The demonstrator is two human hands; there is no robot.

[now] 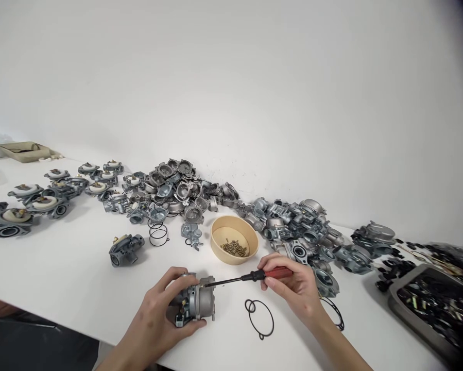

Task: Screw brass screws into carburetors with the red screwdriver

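Note:
My left hand (162,310) is wrapped round a grey metal carburetor (205,301), which lies on its side near the table's front edge. In my right hand (293,288) is a screwdriver (275,272) with a red and black handle. Its dark shaft points left, and the tip meets the carburetor near its upper edge, beside my left fingers. Whether a screw sits under the tip is too small to tell. Just right of the carburetor lies a black rubber gasket ring (262,319) with a small loop. Behind it stands a round cream bowl (218,247) holding small brass screws (236,248).
Metal bowls (183,190) are heaped at the back, and carburetors (298,226) are piled right of the cream bowl. Carburetor bodies with white floats (44,203) stand at left. A single carburetor body (126,250) lies nearer. A grey tray (397,304) of small dark parts sits far right.

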